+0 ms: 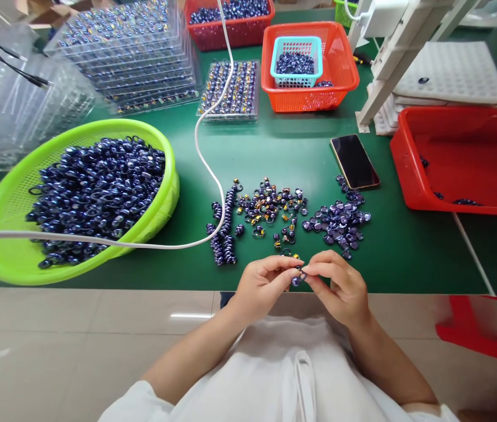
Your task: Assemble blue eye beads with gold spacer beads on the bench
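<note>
Fingertips of the left hand (255, 288) and the right hand (341, 287) close together on a small dark-blue piece (296, 281), held above the near edge of a green desk (415, 252). Each hand pinches it between thumb and forefinger, the fingers hiding part of its shape. Just beyond the hands lies a loose heap of dark pieces with gold-coloured parts (266, 202). To its left stand tight rows of blue pieces (230, 249); to its right spreads a pile of flat dark pieces (340, 221), with a phone (354, 162), screen dark, just behind. A lime-green basket (163, 214) at far left is heaped with glossy blue ring-shaped pieces (99, 187), and a white cable (173, 247) runs across the view in front of it. Toward the back of the desk, a filled clear tray (231, 118) lies between a stack of loaded clear trays (152, 91) and an orange-red basket (305, 103) that holds a smaller turquoise basket (295, 81) of dark pieces. A red bin (411, 176) with a few dark pieces inside stands at right. The person at work wears a white garment (270, 363) with a tie hanging down its front.
</note>
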`<state>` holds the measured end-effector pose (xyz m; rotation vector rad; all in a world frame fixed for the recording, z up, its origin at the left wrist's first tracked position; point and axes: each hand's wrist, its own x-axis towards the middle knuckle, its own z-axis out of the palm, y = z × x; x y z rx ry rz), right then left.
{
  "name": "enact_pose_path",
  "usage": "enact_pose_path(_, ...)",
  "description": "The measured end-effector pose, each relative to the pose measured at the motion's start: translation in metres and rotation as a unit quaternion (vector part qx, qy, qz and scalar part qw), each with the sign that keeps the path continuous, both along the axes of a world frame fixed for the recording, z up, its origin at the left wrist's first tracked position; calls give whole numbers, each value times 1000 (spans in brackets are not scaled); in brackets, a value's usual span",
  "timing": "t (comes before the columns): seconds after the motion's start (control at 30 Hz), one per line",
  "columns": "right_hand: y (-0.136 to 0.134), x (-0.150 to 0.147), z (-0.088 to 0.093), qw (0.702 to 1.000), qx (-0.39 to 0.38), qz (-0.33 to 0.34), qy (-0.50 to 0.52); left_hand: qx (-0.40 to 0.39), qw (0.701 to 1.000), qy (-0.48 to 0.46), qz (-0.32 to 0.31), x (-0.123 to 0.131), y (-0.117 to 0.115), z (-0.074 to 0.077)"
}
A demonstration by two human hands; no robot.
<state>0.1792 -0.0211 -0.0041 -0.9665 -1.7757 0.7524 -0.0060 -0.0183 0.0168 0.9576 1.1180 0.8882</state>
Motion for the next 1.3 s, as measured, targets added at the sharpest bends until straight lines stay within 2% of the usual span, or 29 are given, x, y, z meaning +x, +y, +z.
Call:
enact_pose_path(0.47, -3, -3, -4, 999, -43, -19, 26, 138, 989, 57, -5, -3, -3, -3)
enact_pose_path(0.77, -5, -7, -3, 999, -9, -34, 9, 274, 956, 106, -12, -4, -2, -11)
enact_pose_path(0.9, -5, -6, -1, 999, 11, -36, -17, 281, 953, 112, -20, -4, -1, -9)
enact_pose_path(1.13, -4, 0, 7, 999, -17, -12, -32, 288, 946, 140, -43, -5, 0, -4)
enact_pose_path(1.3, -6, -2, 6, 998, -52, -23, 1, 311, 944, 108, -24, -1, -2, -3)
